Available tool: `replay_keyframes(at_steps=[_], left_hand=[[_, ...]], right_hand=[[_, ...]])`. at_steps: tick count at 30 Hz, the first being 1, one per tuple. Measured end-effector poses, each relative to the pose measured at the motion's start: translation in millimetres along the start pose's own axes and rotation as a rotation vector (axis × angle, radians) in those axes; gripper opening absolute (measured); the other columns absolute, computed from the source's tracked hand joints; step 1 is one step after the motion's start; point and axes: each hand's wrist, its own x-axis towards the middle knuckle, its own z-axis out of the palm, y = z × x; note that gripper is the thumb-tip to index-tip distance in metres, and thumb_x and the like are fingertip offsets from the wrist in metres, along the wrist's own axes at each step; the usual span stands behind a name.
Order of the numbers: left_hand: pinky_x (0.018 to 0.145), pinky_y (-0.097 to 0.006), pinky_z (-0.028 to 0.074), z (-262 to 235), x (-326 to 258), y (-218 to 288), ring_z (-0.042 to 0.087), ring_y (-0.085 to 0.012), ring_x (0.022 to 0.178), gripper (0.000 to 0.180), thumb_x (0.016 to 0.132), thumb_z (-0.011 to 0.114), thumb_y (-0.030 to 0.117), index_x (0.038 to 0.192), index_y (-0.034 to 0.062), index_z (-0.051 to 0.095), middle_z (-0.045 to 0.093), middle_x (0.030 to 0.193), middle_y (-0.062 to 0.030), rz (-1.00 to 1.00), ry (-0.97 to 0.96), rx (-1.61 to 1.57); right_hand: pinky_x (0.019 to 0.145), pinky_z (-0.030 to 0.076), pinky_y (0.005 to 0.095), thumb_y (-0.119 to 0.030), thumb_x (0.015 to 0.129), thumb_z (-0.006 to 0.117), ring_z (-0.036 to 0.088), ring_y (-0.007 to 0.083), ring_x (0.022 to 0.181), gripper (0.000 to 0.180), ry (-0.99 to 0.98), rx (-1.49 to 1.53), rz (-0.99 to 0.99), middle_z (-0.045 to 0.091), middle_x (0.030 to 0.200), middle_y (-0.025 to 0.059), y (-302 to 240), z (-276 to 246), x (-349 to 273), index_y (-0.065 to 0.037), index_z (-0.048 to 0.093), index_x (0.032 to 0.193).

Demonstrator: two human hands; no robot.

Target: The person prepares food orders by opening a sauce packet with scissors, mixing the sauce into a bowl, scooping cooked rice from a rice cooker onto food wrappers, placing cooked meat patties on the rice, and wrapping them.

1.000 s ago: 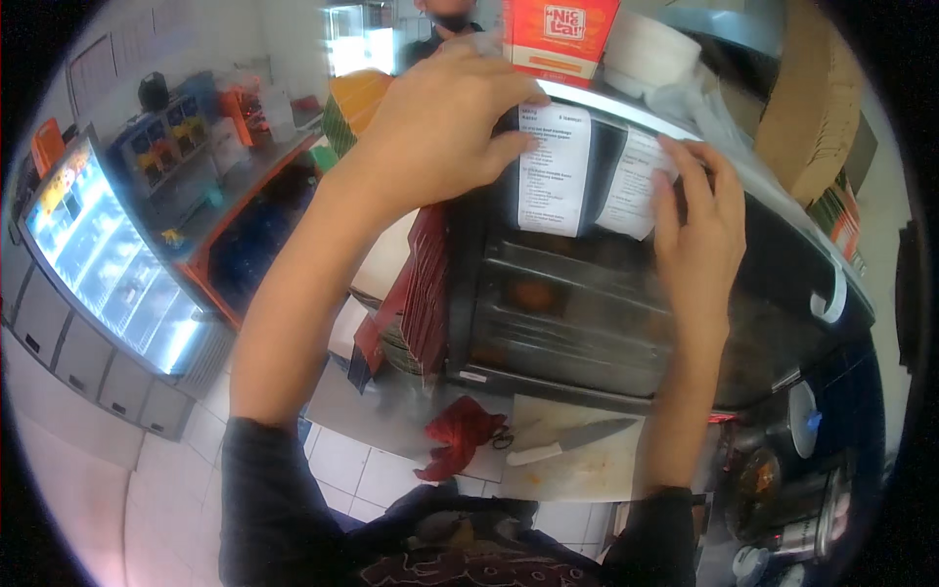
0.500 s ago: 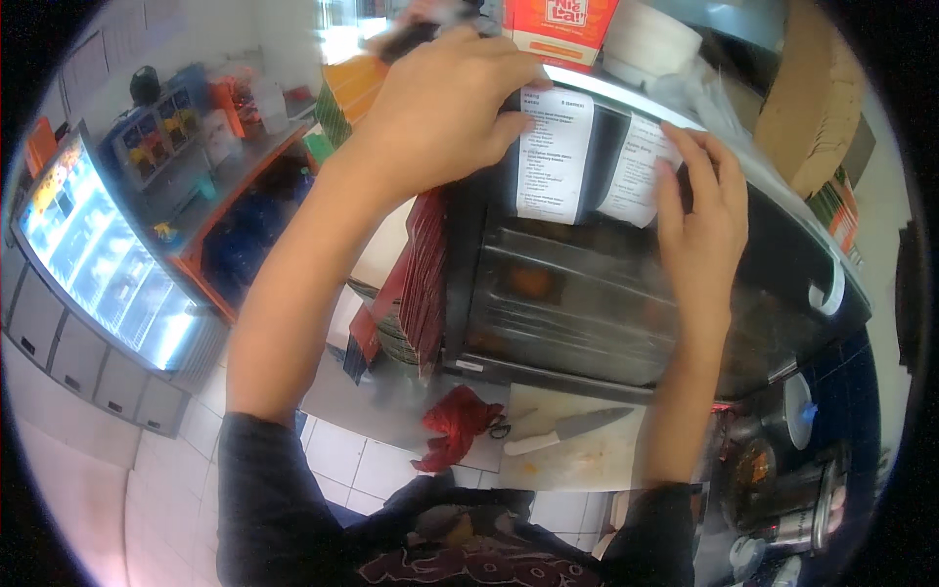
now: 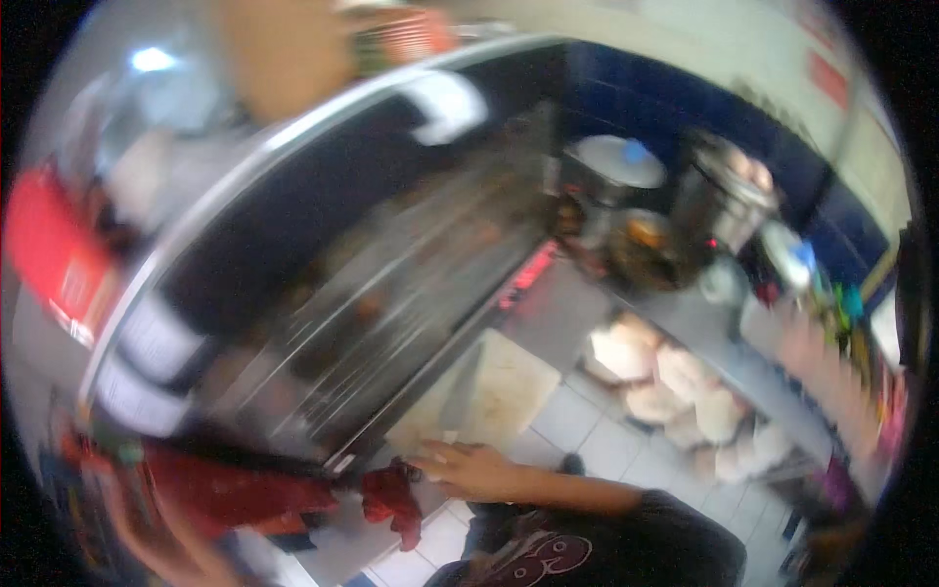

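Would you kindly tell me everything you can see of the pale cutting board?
The cutting board is a pale, flat slab, roughly rectangular, perhaps plastic, with faint brownish marks. It lies flat on the grey counter beside the dark glass-fronted case. A blurred knife blade lies on it, and the right hand is at its near edge; whether the hand touches it, I cannot tell.

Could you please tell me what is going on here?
A person has their right hand by the lower edge of a cutting board with a knife on it, close to a red cloth; blur hides whether that hand's grip holds anything. The left arm is a blur at lower left. White paper slips are on the front of a dark unit.
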Motion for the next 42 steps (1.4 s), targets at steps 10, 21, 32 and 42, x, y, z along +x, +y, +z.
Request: replay_keyframes(at_steps=[10, 21, 32, 42], left_hand=[[0.088, -0.037, 0.052, 226, -464, 142, 0.067, -0.0258, 0.099, 0.032, 0.093, 0.065, 0.022, 0.116, 0.0002, 0.065, 0.069, 0.105, -0.0162, -0.436, -1.615, -0.689], [0.075, -0.032, 0.054, 439, -384, 350, 0.07, -0.0185, 0.085, 0.034, 0.097, 0.063, 0.034, 0.111, 0.0027, 0.068, 0.073, 0.091, -0.0119, -0.232, -1.632, -0.844], [0.063, -0.026, 0.053, 700, -307, 400, 0.064, -0.0129, 0.077, 0.027, 0.097, 0.065, 0.026, 0.108, 0.0016, 0.068, 0.067, 0.09, -0.0049, -0.83, -1.113, -0.914], [0.063, -0.025, 0.052, 892, -250, 384, 0.062, -0.0109, 0.073, 0.026, 0.099, 0.063, 0.024, 0.109, 0.0008, 0.068, 0.066, 0.088, -0.0035, -0.934, -0.921, -0.823]], right_hand=[[0.097, 0.049, 0.0514, -0.042, 0.09, 0.065, 0.059, 0.036, 0.118, 0.063, 0.102, 0.031, 1.249, 0.059, 0.133, 0.0163, 115, -123, -393, -0.016, 0.046, 0.144], [0.082, 0.055, 0.039, -0.023, 0.092, 0.067, 0.07, 0.0284, 0.099, 0.047, 0.629, 0.426, 1.388, 0.07, 0.113, 0.0174, 184, -244, -459, -0.008, 0.054, 0.135], [0.083, 0.056, 0.0362, -0.029, 0.103, 0.054, 0.067, 0.022, 0.097, 0.048, 0.889, 1.41, 0.894, 0.068, 0.111, 0.0166, 463, -374, -277, -0.004, 0.042, 0.143], [0.091, 0.051, 0.0531, -0.027, 0.097, 0.063, 0.057, 0.0291, 0.112, 0.053, 1.423, 1.493, 1.111, 0.054, 0.128, 0.0126, 808, -395, -179, -0.007, 0.038, 0.139]])
